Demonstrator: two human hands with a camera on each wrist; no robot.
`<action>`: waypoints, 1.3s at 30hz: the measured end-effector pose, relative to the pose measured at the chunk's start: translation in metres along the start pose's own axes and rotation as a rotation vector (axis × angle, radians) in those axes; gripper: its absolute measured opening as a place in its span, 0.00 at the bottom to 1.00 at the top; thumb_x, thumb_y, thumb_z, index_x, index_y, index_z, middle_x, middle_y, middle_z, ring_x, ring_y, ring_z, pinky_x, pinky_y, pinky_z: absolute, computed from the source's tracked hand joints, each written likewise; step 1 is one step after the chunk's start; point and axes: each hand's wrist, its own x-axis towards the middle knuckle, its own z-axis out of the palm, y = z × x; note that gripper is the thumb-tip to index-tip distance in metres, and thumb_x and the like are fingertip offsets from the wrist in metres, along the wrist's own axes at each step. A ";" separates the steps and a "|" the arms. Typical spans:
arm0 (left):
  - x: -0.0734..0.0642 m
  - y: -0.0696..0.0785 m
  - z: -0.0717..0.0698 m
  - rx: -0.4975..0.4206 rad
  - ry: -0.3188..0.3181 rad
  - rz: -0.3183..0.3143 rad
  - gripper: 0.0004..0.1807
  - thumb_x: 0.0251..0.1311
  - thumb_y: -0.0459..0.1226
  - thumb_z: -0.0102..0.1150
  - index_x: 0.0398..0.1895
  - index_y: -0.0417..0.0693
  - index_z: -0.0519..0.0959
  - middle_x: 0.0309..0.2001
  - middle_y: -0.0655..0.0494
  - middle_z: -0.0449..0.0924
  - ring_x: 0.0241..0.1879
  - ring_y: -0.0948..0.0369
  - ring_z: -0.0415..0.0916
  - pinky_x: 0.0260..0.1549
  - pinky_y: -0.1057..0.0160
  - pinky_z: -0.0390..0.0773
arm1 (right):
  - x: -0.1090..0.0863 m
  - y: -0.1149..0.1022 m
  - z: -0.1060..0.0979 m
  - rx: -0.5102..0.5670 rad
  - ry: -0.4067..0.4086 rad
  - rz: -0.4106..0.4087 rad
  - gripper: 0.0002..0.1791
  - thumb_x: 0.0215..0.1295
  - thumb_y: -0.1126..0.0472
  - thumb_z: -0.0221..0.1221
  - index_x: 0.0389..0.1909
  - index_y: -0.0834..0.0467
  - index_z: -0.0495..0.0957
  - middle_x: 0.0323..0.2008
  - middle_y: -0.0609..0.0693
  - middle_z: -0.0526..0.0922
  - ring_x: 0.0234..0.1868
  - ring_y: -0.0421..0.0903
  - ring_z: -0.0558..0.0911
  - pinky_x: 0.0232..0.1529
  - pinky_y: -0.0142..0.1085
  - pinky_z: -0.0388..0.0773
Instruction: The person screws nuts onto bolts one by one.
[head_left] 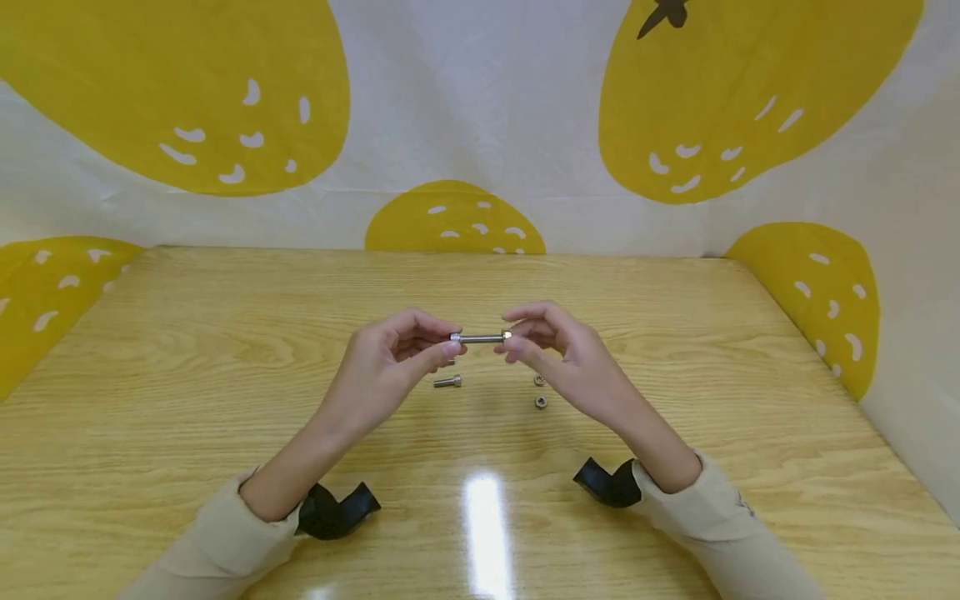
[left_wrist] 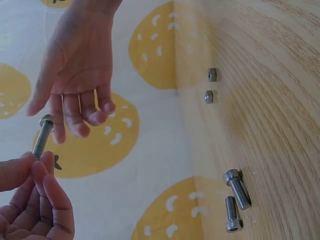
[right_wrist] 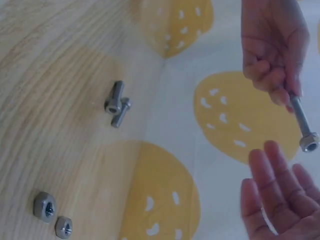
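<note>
My left hand pinches a steel bolt by its head end, between thumb and fingers, above the table. The shank points toward the right hand and carries a hex nut at its far end. My right hand is spread around that end, fingers extended. In the left wrist view its thumb is close to the nut, and a gap shows between the nut and the other fingers. The right wrist view shows the right fingers apart from the nut.
Two loose socket-head bolts lie close together on the wooden table, below the left hand. Two hex nuts lie below the right hand. Behind the table hangs a white cloth with yellow fruit shapes.
</note>
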 end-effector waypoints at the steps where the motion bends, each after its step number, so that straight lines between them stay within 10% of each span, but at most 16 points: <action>1: 0.000 0.000 0.000 -0.001 0.000 0.002 0.08 0.59 0.35 0.60 0.41 0.44 0.79 0.37 0.52 0.84 0.33 0.62 0.82 0.32 0.66 0.80 | -0.001 0.000 -0.001 -0.012 0.010 -0.028 0.15 0.67 0.57 0.54 0.51 0.59 0.71 0.40 0.53 0.82 0.40 0.46 0.81 0.44 0.37 0.78; 16: 0.001 -0.001 0.000 0.022 -0.011 0.025 0.08 0.58 0.34 0.61 0.40 0.44 0.80 0.36 0.53 0.83 0.32 0.62 0.81 0.31 0.66 0.81 | -0.001 0.000 0.001 -0.040 -0.008 -0.092 0.07 0.67 0.61 0.54 0.40 0.60 0.77 0.34 0.53 0.85 0.36 0.43 0.82 0.35 0.36 0.78; 28: 0.000 0.001 0.004 0.033 -0.005 0.050 0.07 0.58 0.34 0.61 0.39 0.44 0.80 0.36 0.53 0.83 0.31 0.63 0.81 0.29 0.66 0.80 | 0.000 0.001 0.008 -0.070 -0.002 0.065 0.31 0.74 0.45 0.35 0.28 0.59 0.80 0.23 0.49 0.82 0.27 0.45 0.79 0.32 0.36 0.76; 33: -0.001 0.002 0.002 0.016 -0.004 0.051 0.07 0.58 0.34 0.61 0.40 0.43 0.79 0.36 0.53 0.83 0.32 0.62 0.81 0.31 0.65 0.81 | -0.002 0.000 0.001 -0.130 0.017 -0.057 0.15 0.66 0.52 0.55 0.46 0.57 0.75 0.35 0.48 0.82 0.35 0.41 0.78 0.35 0.33 0.74; 39: -0.001 0.003 0.000 0.009 -0.002 0.046 0.08 0.57 0.34 0.61 0.40 0.44 0.79 0.36 0.52 0.83 0.33 0.62 0.82 0.33 0.64 0.81 | -0.003 -0.004 0.001 -0.157 0.091 -0.194 0.10 0.58 0.66 0.63 0.41 0.58 0.76 0.33 0.46 0.81 0.33 0.39 0.75 0.35 0.30 0.73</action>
